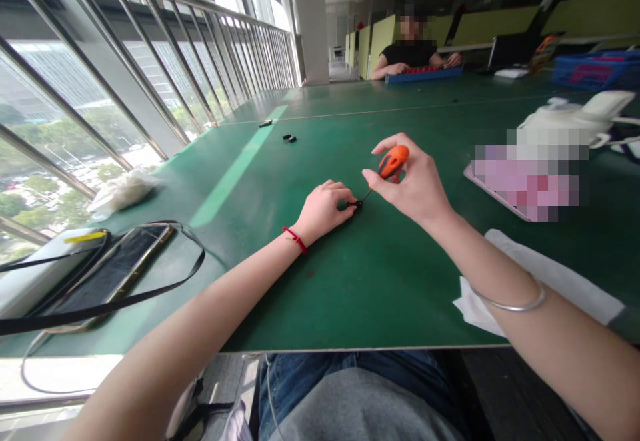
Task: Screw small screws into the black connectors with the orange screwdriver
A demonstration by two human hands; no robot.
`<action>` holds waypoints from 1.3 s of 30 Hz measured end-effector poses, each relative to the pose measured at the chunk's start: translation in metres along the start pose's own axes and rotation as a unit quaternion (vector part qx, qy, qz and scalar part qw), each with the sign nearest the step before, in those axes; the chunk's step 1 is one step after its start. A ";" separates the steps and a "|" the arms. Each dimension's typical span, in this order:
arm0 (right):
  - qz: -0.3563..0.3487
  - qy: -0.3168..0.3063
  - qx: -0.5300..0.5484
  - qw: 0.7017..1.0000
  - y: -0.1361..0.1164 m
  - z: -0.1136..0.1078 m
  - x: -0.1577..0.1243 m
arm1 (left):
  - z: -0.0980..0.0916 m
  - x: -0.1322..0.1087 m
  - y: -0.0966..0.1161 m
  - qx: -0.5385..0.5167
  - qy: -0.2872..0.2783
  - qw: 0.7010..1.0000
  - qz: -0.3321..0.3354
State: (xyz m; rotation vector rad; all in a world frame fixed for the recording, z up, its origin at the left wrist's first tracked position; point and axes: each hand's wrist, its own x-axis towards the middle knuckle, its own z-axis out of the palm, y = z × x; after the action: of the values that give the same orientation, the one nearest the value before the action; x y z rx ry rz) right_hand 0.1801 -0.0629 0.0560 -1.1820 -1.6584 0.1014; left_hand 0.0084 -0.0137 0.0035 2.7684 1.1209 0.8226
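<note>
A: What is at the far left?

B: A phone lies flat on the green desk with a black strap looped round it. A white plastic bag sits behind it, by the railing. Farther back are a few small black pieces.

A: And the left hand?

B: The left hand rests on the desk near the middle. Its fingers are closed together on a small black part, pinning it to the surface.

A: The right one?

B: The right hand is raised just beside it, fingers clamped round the orange handle of a screwdriver. The thin shaft slants down and left, and its tip meets the black part.

A: Anything to the right?

B: A white cloth lies under the right forearm. At the far end another person sits with both hands at a blue tray, well apart from all this.
</note>
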 end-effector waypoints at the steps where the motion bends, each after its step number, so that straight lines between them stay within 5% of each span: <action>1: 0.005 -0.004 -0.005 1.000 0.000 0.000 0.000 | 0.000 0.000 0.000 0.001 0.000 1.000 -0.001; 39: 0.023 -0.005 0.013 1.000 0.005 0.002 0.001 | 0.001 0.000 -0.003 -0.018 0.008 1.000 -0.019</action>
State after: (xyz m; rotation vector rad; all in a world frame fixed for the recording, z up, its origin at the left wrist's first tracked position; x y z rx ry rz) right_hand 0.1818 -0.0589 0.0527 -1.2005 -1.6340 0.1571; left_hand 0.0077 -0.0112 0.0021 2.7071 1.1451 0.8548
